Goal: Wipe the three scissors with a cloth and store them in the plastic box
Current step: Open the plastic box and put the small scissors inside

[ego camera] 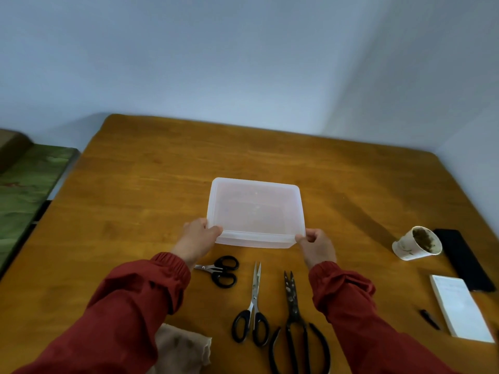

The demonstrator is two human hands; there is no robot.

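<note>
- At the worktop [135, 198] centre, left hand [198, 236] and right hand [317, 245] clasp a translucent lidded plastic box [255, 209] by its near corners, likely to open it.
- Three black-handled scissors [255, 292] and a beige cloth [183, 349] wait at the near edge.

readable text: none.
cup [404, 248]: faint dark marks on the side, too blurred to read.
pad [456, 306]: pale grey lines on top, illegible.
box [255, 211]: dim reddish shapes behind the cloudy plastic, nothing legible.
</note>
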